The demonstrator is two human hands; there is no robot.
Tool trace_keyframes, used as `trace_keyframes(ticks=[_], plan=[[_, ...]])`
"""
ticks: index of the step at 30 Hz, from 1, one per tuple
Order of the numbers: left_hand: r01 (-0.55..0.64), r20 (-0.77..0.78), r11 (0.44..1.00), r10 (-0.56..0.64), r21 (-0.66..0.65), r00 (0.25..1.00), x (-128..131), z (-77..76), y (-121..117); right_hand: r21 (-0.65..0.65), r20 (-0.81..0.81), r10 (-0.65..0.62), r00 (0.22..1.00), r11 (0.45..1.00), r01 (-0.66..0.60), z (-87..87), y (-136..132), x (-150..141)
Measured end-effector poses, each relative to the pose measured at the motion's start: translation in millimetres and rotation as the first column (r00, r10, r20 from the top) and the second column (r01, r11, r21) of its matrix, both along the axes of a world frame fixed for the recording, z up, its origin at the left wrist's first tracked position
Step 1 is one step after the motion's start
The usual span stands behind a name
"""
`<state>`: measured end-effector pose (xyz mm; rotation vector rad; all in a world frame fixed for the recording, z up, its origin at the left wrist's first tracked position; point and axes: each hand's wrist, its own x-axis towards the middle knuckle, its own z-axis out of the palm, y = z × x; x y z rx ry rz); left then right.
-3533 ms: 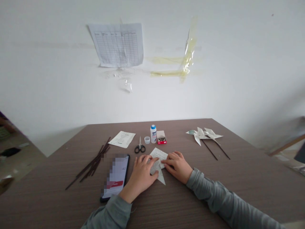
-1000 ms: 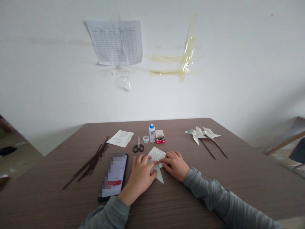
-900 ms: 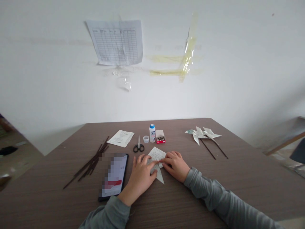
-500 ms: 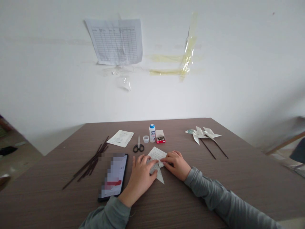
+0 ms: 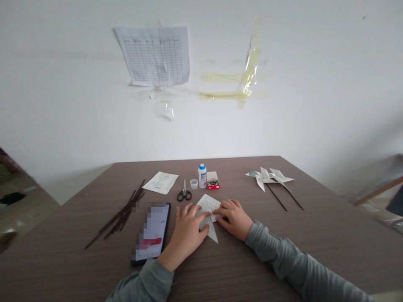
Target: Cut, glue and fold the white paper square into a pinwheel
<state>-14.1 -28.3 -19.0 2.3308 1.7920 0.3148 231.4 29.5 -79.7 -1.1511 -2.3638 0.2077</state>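
Observation:
A white sheet with dense writing [image 5: 207, 203], cut and partly folded like a pinwheel, lies on the table between my hands. One pointed corner juts toward me. My left hand [image 5: 188, 230] rests on the sheet's left side with its fingers spread, thumb and index pressing near the middle. From the other side my right hand [image 5: 234, 219] grips the right-hand corner, fingers curled together and index tip close to the centre. The part under my fingers is hidden. Beyond the paper are black-handled scissors [image 5: 184, 194], a small clear cup [image 5: 194, 183], and a white glue bottle with a blue cap [image 5: 202, 176].
A red box of small pins [image 5: 213, 184] stands beside the bottle. Two finished paper pinwheels on sticks [image 5: 262, 176] lie at the right. To the left are dark sticks [image 5: 121, 218], a phone [image 5: 154, 235] and a folded paper [image 5: 160, 183].
The flap at the paper's middle appears pressed flatter under my fingers. Both hands keep nearly the same places; the whole view has shifted slightly.

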Motion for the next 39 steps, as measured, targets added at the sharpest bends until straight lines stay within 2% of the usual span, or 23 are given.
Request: trace_keyframes(ticks=[9, 15, 21, 39], plan=[[-0.001, -0.007, 1.000, 0.001, 0.006, 1.000, -0.4, -5.5, 2.3, 0.003, -0.023, 0.002, 1.000, 1.000, -0.002, 4.8, -1.7, 1.2], [-0.003, 0.006, 1.000, 0.003, -0.006, 1.000, 0.7, 3.1, 2.5, -0.024, 0.017, 0.027, 0.999, 0.999, -0.027, 5.2, 2.0, -1.3], [-0.010, -0.003, 0.999, 0.010, -0.043, 1.000, 2.0, 11.2, 1.5, -0.039, 0.030, -0.002, 1.000, 0.999, 0.003, 3.0, 2.8, -3.1], [-0.009, -0.015, 0.998, 0.008, -0.059, 1.000, 6.5, 15.9, 2.8, -0.069, -0.035, -0.019, 0.999, 0.997, 0.017, 6.0, 2.8, 1.8]])
